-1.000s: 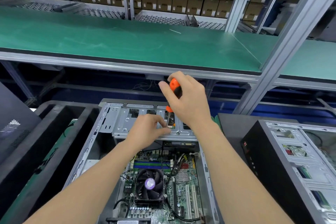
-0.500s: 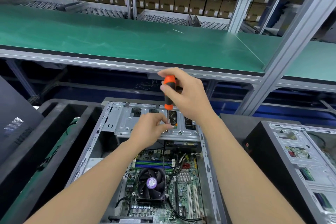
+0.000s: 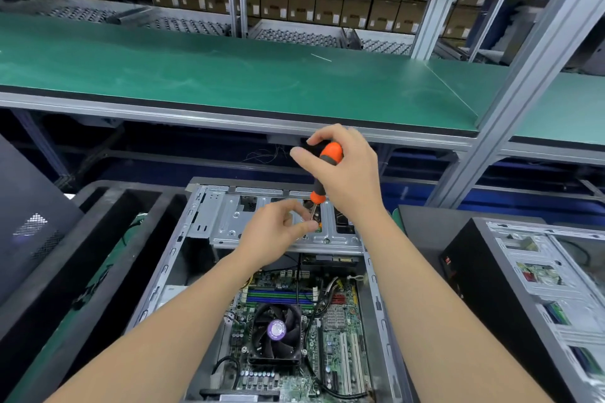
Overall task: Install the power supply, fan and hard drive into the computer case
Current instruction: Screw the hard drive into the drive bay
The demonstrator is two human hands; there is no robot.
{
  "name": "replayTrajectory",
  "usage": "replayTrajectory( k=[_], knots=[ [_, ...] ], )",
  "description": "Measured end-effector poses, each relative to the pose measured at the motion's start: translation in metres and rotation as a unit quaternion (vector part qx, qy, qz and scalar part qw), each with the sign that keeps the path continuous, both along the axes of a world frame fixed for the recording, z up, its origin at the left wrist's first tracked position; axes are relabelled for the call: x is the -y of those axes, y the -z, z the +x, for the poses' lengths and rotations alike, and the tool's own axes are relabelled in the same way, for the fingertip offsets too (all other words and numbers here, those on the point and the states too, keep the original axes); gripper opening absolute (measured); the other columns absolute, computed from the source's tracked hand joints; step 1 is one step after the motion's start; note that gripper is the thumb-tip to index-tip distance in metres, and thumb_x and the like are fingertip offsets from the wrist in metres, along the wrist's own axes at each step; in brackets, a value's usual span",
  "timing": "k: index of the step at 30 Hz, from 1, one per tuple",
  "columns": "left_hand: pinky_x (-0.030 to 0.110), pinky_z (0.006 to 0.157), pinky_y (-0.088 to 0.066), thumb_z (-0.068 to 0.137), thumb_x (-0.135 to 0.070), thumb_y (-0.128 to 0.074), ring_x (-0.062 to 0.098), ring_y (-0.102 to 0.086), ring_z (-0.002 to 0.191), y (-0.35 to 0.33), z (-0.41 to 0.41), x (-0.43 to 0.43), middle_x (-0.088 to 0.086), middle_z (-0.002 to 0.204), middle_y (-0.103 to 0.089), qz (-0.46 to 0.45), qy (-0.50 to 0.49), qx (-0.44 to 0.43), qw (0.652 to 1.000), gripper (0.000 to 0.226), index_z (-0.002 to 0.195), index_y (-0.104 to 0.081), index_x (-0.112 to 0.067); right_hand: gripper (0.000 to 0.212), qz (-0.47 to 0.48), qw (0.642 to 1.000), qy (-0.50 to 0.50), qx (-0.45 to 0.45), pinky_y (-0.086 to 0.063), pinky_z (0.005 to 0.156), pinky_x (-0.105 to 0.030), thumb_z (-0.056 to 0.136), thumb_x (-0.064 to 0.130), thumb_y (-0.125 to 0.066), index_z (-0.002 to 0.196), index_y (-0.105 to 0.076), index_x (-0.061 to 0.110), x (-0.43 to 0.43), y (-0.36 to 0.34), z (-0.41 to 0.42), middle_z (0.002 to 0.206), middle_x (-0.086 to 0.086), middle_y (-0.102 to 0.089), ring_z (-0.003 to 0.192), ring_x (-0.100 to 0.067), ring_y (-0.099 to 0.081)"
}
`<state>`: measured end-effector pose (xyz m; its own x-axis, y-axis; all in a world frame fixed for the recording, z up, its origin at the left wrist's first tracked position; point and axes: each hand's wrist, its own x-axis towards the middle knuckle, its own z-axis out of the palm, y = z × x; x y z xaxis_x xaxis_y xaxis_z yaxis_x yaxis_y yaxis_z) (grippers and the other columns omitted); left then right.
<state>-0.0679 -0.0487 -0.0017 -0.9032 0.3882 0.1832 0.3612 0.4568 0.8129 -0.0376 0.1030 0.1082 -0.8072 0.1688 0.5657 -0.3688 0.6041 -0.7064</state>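
Two hands meet at the drive cage [image 3: 229, 222], which spans the far end of the open computer case [image 3: 163, 271]. The right hand [image 3: 347, 173], above the cage, is clenched around the orange-and-black handle of a screwdriver [image 3: 322, 175]. The tool's long axis runs nearly upright, handle leaning slightly rightward, tip down on the cage's top plate. The left hand [image 3: 275, 232], the nearer of the two to the cage, pinches thumb and forefinger together at the shaft's tip; whether a screw sits between them is too small to tell. Through cage cut-outs beside the tip a green board shows, probably the hard drive [image 3: 342, 222] seated inside. On the cage's near side lie the motherboard [image 3: 340, 321] and CPU cooler fan [image 3: 276, 332]. Judged step: screwing the drive fast, which needs the tip square under the handle.
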Motion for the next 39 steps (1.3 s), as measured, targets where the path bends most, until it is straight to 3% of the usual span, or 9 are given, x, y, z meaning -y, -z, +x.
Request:
replayTrajectory(
  k=[3, 6, 13, 16, 19, 26, 29, 33, 39],
  knots=[
    [0.03, 0.055, -0.029, 0.087, -0.043, -0.076, 0.009, -0.031, 0.046, -0.002, -0.001, -0.004, -0.009, 0.046, -0.037, 0.017, -0.017, 0.01, 1.0, 0.014, 0.078, -0.068, -0.035, 0.011, -0.131, 0.987, -0.079, 0.054, -0.058, 0.093, -0.045, 0.095, 0.031, -0.069, 0.104, -0.07, 0.025, 0.0, 0.0, -0.001, 0.112, 0.011, -0.063, 0.107, -0.019, -0.067],
    [0.03, 0.054, -0.033, 0.093, -0.038, -0.07, 0.01, -0.034, 0.044, -0.003, 0.0, -0.005, -0.006, 0.047, -0.042, 0.009, -0.013, 0.005, 1.0, 0.013, 0.081, -0.07, -0.033, 0.019, -0.226, 0.96, -0.153, 0.058, -0.059, 0.093, -0.056, 0.098, 0.009, -0.054, 0.11, -0.068, 0.009, -0.008, -0.001, 0.003, 0.118, -0.009, -0.07, 0.107, -0.027, -0.072],
    [0.028, 0.054, -0.027, 0.091, -0.044, -0.07, 0.009, -0.03, 0.047, -0.005, 0.0, -0.003, -0.01, 0.045, -0.033, 0.026, 0.004, 0.0, 1.0, 0.01, 0.085, -0.07, -0.036, 0.015, -0.032, 0.999, 0.003, 0.017, -0.05, 0.08, -0.024, 0.081, 0.047, -0.082, 0.093, -0.074, 0.04, -0.007, -0.005, 0.001, 0.096, 0.012, -0.059, 0.093, -0.005, -0.06],
    [0.028, 0.053, -0.026, 0.087, -0.04, -0.076, 0.009, -0.031, 0.047, -0.006, 0.0, -0.008, -0.01, 0.046, -0.035, 0.051, -0.021, -0.003, 0.998, 0.015, 0.076, -0.068, -0.033, 0.011, -0.039, 0.996, -0.047, 0.063, -0.053, 0.088, -0.035, 0.094, 0.043, -0.069, 0.094, -0.071, 0.032, -0.002, -0.003, 0.001, 0.105, 0.006, -0.06, 0.102, -0.012, -0.061],
    [0.029, 0.053, -0.03, 0.092, -0.033, -0.073, 0.007, -0.033, 0.046, -0.009, -0.002, -0.008, -0.01, 0.045, -0.039, 0.038, -0.011, -0.004, 0.999, 0.016, 0.076, -0.07, -0.033, 0.018, -0.209, 0.957, -0.169, 0.113, -0.057, 0.095, -0.058, 0.102, 0.016, -0.052, 0.107, -0.068, 0.011, -0.007, -0.002, 0.004, 0.112, -0.008, -0.073, 0.104, -0.029, -0.073],
    [0.024, 0.05, -0.02, 0.089, -0.037, -0.075, 0.012, -0.028, 0.05, -0.013, 0.0, -0.003, -0.011, 0.049, -0.03, 0.088, -0.002, 0.021, 0.996, 0.011, 0.085, -0.069, -0.029, 0.022, -0.112, 0.991, -0.056, 0.056, -0.055, 0.066, -0.029, 0.081, 0.043, -0.084, 0.09, -0.07, 0.029, -0.001, -0.005, 0.003, 0.076, 0.008, -0.069, 0.069, -0.014, -0.068],
    [0.027, 0.053, -0.019, 0.086, -0.033, -0.08, 0.011, -0.026, 0.051, -0.014, 0.0, -0.006, -0.012, 0.05, -0.028, 0.105, -0.01, 0.017, 0.994, 0.017, 0.076, -0.067, -0.029, 0.015, -0.041, 0.994, -0.081, 0.066, -0.057, 0.082, -0.037, 0.087, 0.046, -0.077, 0.098, -0.073, 0.036, 0.002, -0.009, 0.002, 0.091, 0.018, -0.067, 0.085, -0.01, -0.067],
    [0.031, 0.056, -0.022, 0.088, -0.033, -0.078, 0.011, -0.029, 0.051, -0.016, -0.001, -0.005, -0.007, 0.052, -0.031, 0.087, -0.003, 0.029, 0.996, 0.015, 0.076, -0.069, -0.035, 0.027, -0.095, 0.958, -0.253, 0.098, -0.058, 0.098, -0.05, 0.096, 0.005, -0.068, 0.121, -0.072, 0.015, -0.014, -0.009, 0.006, 0.121, 0.004, -0.073, 0.119, -0.017, -0.067],
    [0.029, 0.056, -0.029, 0.081, -0.035, -0.06, 0.007, -0.038, 0.053, -0.032, -0.003, 0.001, -0.015, 0.052, -0.044, 0.088, -0.014, 0.124, 0.988, 0.017, 0.091, -0.073, -0.03, 0.031, 0.071, 0.995, 0.037, 0.061, -0.05, 0.077, -0.026, 0.071, 0.059, -0.086, 0.087, -0.073, 0.036, -0.012, -0.011, 0.004, 0.088, 0.012, -0.068, 0.088, -0.006, -0.062]
  ],
)
